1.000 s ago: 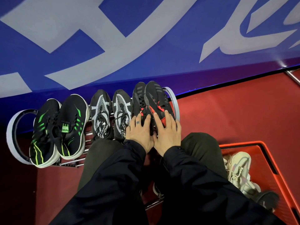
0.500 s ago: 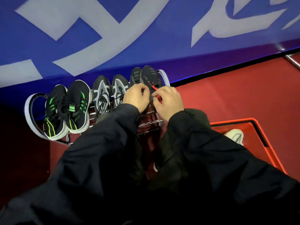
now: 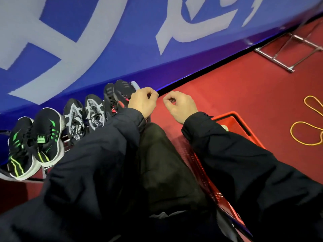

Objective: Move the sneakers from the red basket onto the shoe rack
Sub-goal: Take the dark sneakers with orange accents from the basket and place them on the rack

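Observation:
Three pairs of sneakers stand side by side on the shoe rack (image 3: 65,140) against the blue wall: a black-and-green pair (image 3: 33,145), a black-and-white pair (image 3: 83,116) and a black-and-red pair (image 3: 117,96). My left hand (image 3: 143,102) hovers at the right end of the rack, beside the black-and-red pair, fingers curled and holding nothing. My right hand (image 3: 180,106) hangs over the red floor, also curled and holding nothing, just above the red basket (image 3: 244,126). My right sleeve hides most of the basket; only a sliver of a pale sneaker (image 3: 224,128) shows.
A blue wall (image 3: 122,32) with large white lettering runs behind the rack. The floor is red carpet (image 3: 244,88). A yellow cord (image 3: 307,128) loops on the floor at right. A metal frame (image 3: 288,51) lies at the upper right. My dark trouser leg (image 3: 166,163) fills the middle.
Both hands have come off the black-and-red pair's laces and moved right. My right hand now hangs over the floor near the basket. The view has swung right and tilted.

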